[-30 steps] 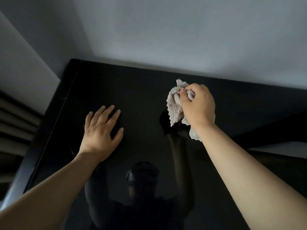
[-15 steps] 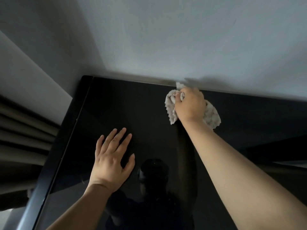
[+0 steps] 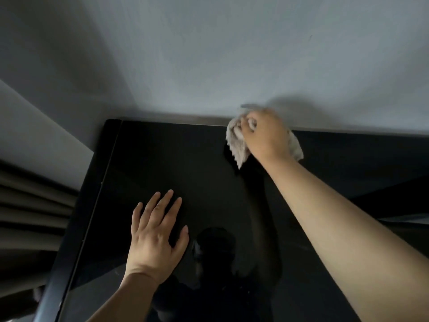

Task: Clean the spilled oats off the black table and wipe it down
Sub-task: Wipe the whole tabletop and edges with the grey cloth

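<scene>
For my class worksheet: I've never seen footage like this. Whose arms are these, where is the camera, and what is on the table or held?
No machine here: a person works bare-handed, and the single camera sits on their head, looking forward and down, so both arms enter from below. The left hand lies flat, fingers spread, on the glossy black table. The right hand grips a crumpled pale cloth at the table's far edge, by the grey wall. A curtain hangs at left. No oats show; the dark shape on the tabletop is the person's reflection.
</scene>
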`<state>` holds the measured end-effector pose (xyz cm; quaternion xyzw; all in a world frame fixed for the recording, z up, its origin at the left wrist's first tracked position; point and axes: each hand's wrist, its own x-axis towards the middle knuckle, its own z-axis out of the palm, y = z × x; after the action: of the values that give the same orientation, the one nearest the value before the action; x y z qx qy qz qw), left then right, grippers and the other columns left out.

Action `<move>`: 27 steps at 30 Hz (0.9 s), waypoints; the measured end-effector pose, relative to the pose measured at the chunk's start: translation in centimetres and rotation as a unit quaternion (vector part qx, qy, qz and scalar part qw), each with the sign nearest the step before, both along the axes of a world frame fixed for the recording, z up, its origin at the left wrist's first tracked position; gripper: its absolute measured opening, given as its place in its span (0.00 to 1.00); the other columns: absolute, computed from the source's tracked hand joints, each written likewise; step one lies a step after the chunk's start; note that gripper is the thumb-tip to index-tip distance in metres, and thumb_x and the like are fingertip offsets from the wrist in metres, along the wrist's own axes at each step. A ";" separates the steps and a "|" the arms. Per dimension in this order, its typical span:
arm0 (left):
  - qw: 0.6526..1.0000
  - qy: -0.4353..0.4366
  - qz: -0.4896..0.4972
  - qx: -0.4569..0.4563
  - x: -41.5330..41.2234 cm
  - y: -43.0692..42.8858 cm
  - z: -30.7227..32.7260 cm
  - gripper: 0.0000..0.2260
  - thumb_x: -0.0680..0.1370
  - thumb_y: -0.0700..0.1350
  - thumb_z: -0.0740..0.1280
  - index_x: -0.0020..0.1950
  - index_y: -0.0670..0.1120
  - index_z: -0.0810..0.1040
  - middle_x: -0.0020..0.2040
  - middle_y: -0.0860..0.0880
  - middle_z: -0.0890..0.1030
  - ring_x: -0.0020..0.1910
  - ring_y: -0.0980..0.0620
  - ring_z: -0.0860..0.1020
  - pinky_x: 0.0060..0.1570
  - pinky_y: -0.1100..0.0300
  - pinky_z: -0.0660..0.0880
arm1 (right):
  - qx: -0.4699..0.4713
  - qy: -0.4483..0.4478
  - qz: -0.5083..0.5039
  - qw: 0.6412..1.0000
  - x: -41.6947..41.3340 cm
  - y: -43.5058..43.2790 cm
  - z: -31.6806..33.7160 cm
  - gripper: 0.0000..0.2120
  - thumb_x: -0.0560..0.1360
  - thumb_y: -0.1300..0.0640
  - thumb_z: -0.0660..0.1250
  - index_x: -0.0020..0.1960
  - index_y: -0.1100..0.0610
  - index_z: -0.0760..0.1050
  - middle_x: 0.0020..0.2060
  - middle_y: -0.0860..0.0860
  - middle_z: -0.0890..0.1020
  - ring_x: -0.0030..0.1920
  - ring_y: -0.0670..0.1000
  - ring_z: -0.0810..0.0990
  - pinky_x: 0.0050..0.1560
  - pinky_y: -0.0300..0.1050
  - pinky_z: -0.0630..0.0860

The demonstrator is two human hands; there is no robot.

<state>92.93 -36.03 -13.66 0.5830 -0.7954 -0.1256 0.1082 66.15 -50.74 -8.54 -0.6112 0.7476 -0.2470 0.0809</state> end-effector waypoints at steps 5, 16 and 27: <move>1.000 0.003 -0.001 -0.009 0.1 -0.1 -0.3 0.25 0.76 0.57 0.57 0.71 0.47 0.71 0.74 0.49 0.65 0.75 0.49 0.58 0.74 0.44 0.53 | 0.024 0.070 -0.055 0.996 1.1 -1.9 -4.4 0.14 0.77 0.47 0.62 0.48 0.57 0.77 0.48 0.53 0.77 0.50 0.55 0.75 0.47 0.45 0.69; 1.000 -0.003 0.001 -0.010 0.0 0.0 -0.1 0.26 0.76 0.57 0.56 0.71 0.47 0.70 0.74 0.49 0.66 0.75 0.49 0.58 0.73 0.43 0.53 | 0.063 -0.033 0.078 0.994 4.5 14.5 -2.3 0.10 0.73 0.46 0.67 0.37 0.50 0.75 0.32 0.45 0.74 0.31 0.44 0.72 0.30 0.38 0.67; 1.000 -0.010 0.007 -0.015 0.0 0.0 -0.3 0.26 0.77 0.57 0.55 0.71 0.48 0.69 0.74 0.50 0.65 0.76 0.50 0.57 0.74 0.44 0.52 | 0.005 0.043 -0.047 0.998 4.0 10.0 -3.4 0.10 0.77 0.48 0.63 0.46 0.53 0.78 0.40 0.49 0.78 0.39 0.49 0.76 0.39 0.42 0.70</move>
<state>92.91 -35.99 -14.01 0.5877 -0.7944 -0.1069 0.1099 70.15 -40.73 -11.97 -0.5850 0.7797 -0.2197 0.0399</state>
